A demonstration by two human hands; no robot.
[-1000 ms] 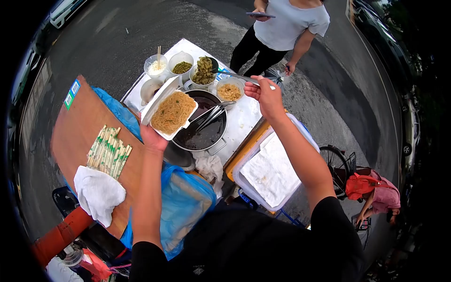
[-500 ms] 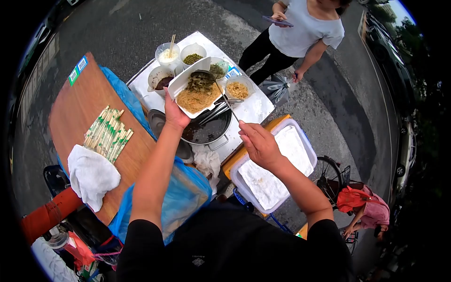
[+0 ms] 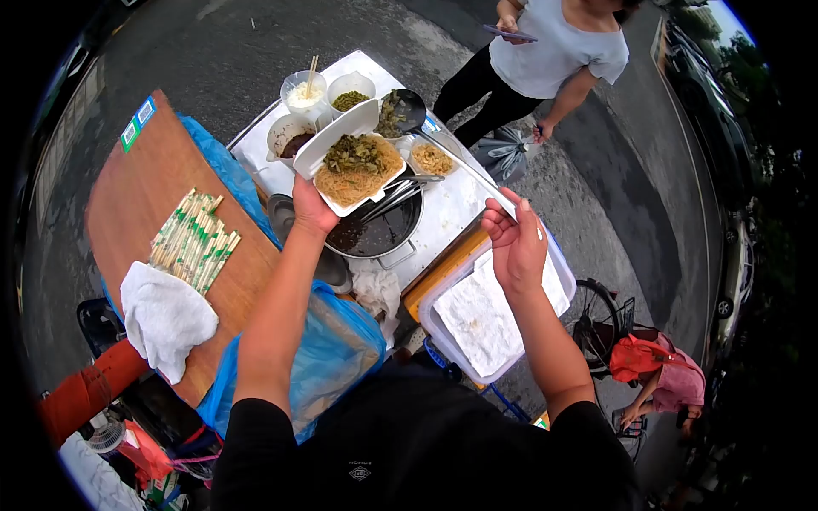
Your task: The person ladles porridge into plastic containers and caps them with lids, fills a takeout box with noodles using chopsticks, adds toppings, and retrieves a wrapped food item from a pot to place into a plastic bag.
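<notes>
My left hand (image 3: 313, 207) grips the lower left edge of an open white foam takeaway box (image 3: 317, 157). Thin noodles (image 3: 351, 185) fill it, topped by a heap of chopped dark-green vegetables (image 3: 354, 155). In my right hand (image 3: 520, 251) is the end of the long handle of a ladle (image 3: 412, 109), my fingers curled around it. The ladle's dark bowl hangs above and right of the box, next to a tub of the same greens (image 3: 389, 116). Below the box sits a pot of dark liquid (image 3: 371, 234) with metal utensils (image 3: 400, 198) resting in it.
Tubs of white bits (image 3: 302, 92), green beans (image 3: 348, 100), dark sauce (image 3: 294, 143) and chopped nuts (image 3: 431, 158) stand on the white table (image 3: 452, 200). Wrapped chopsticks (image 3: 194, 240) and a white towel (image 3: 169, 317) lie left. A person (image 3: 550, 51) holding a phone stands beyond.
The ladle has swung from over the box to the right, and my right hand has moved right and turned. The vegetables now lie uncovered on the noodles. My left hand stays nearly still.
</notes>
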